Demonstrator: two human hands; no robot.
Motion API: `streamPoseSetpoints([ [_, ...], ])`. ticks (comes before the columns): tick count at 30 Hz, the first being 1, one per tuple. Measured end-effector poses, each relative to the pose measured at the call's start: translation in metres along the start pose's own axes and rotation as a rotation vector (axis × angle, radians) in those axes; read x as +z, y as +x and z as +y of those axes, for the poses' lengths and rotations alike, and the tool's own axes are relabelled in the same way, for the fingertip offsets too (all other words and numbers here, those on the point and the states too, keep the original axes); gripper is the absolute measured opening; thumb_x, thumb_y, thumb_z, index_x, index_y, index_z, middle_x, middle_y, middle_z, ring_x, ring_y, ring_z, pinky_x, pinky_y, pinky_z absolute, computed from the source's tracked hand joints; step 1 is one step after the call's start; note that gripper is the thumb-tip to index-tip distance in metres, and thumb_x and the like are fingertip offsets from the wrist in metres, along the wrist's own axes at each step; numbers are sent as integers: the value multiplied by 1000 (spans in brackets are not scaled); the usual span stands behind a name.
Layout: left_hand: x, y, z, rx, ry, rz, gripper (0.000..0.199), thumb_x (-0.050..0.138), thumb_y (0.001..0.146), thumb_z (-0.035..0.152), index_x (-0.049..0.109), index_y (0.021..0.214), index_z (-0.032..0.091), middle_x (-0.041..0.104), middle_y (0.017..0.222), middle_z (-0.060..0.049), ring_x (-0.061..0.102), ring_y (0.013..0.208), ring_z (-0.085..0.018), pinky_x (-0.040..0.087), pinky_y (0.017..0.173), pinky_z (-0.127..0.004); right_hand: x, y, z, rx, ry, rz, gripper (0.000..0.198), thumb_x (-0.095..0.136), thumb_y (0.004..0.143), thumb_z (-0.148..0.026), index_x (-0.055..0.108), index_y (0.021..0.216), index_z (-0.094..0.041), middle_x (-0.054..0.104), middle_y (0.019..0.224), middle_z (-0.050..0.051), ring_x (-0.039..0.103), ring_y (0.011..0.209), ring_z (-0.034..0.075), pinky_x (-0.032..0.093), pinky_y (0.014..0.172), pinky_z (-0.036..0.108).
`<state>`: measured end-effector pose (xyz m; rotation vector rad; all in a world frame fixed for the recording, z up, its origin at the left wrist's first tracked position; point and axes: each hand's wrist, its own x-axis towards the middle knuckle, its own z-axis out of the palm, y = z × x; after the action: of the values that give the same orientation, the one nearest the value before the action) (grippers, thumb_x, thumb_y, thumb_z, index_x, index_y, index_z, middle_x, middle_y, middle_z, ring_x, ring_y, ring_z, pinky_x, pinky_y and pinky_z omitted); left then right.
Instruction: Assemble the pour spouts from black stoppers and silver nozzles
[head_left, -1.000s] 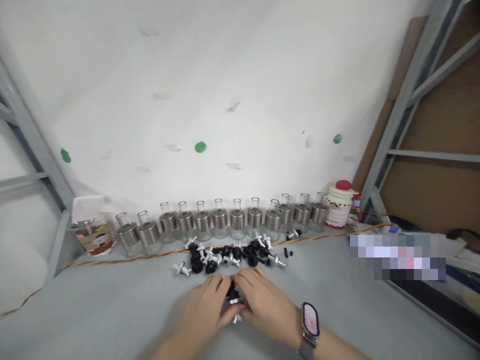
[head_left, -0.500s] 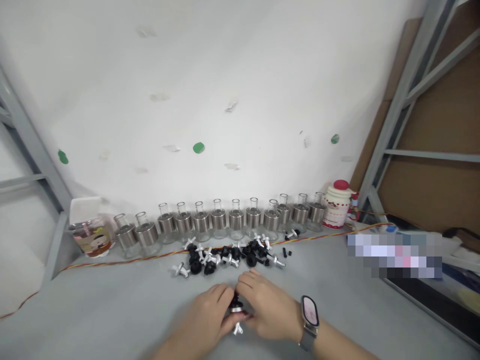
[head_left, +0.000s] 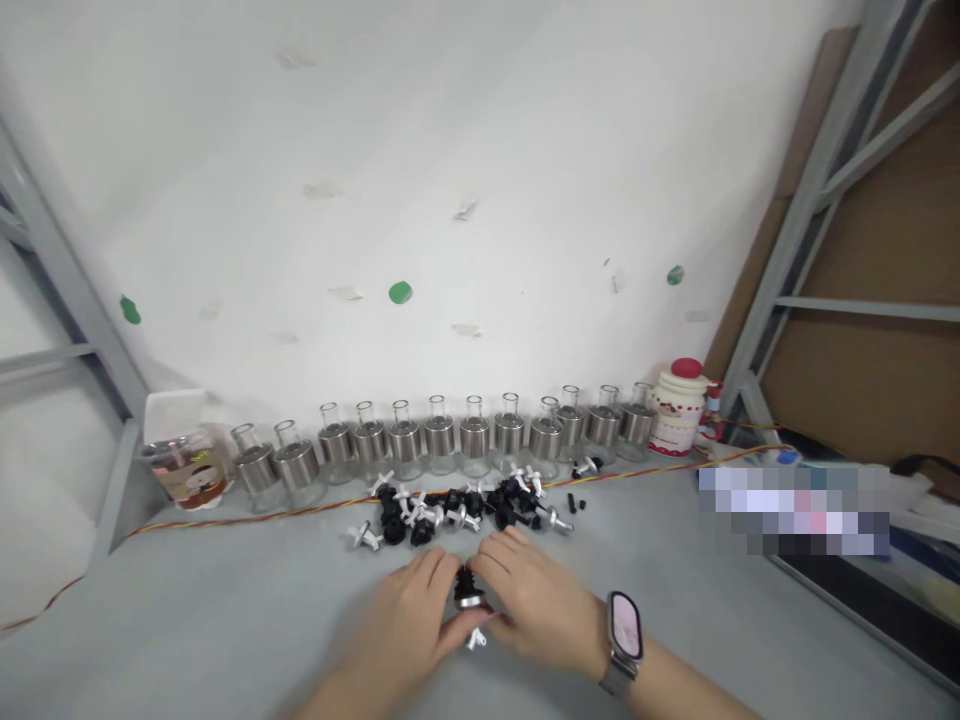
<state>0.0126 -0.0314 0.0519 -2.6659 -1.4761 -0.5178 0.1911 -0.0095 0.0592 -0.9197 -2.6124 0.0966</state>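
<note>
Near the front of the grey table, my left hand (head_left: 416,615) and my right hand (head_left: 525,600) are both closed around one bottle pourer (head_left: 469,590). Its black ribbed stopper points away from me, and the silver collar and pale spout point towards me. Fingers of both hands cover part of the stopper. Just beyond my hands lies a pile of loose pourers and black stopper parts (head_left: 450,510). One silver pourer (head_left: 365,537) rests at the pile's left end, another (head_left: 555,518) at its right.
Several glass bottles with steel bands (head_left: 475,437) stand in a row along the white wall. A plastic tub (head_left: 187,470) sits at the left end, a cream jar with a red lid (head_left: 675,410) at the right. A red-yellow wire (head_left: 225,525) crosses the table.
Both hands have shifted slightly away from me with the pourer, and more of its black stopper now shows between the fingers. The view has moved a little.
</note>
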Motion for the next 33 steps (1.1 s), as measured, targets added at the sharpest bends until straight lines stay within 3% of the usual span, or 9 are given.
streamPoseSetpoints([
  [6,2,-1,0,1,25,-26,22,47,82,41,51,84,20,59,80,-4,60,72,-22,50,60,-34,3,1,1,28,-23,-34,13,54,77,-22,51,88,-18,55,86,4,46,82,18,32,80,31],
  [11,2,0,4,31,0,-35,21,50,81,39,52,80,19,60,77,-4,60,69,-21,50,59,-32,3,-1,1,18,91,-53,14,58,72,-18,51,83,-17,54,86,4,47,81,18,35,78,29],
  [19,10,-4,4,46,-142,10,18,46,85,35,50,82,18,59,79,-4,59,72,-19,48,61,-30,4,-2,4,-14,236,35,19,62,63,-13,48,75,-18,50,78,1,45,75,16,38,70,26],
  [23,9,-3,2,49,-139,51,23,43,85,40,49,79,19,57,74,-3,58,68,-18,47,58,-28,3,-2,2,15,251,48,18,60,64,-11,48,76,-18,51,78,1,46,76,16,39,70,26],
  [29,6,-1,2,-20,59,113,29,49,80,47,48,71,19,57,66,-2,58,59,-19,46,51,-30,3,0,-1,17,88,12,15,55,74,-14,52,88,-17,54,86,3,46,81,17,35,77,29],
  [33,9,0,3,-10,133,138,26,50,80,42,51,69,20,58,62,-1,58,55,-18,46,50,-29,7,2,1,1,-103,14,13,55,77,-19,52,89,-17,56,84,3,47,78,18,33,73,31],
])
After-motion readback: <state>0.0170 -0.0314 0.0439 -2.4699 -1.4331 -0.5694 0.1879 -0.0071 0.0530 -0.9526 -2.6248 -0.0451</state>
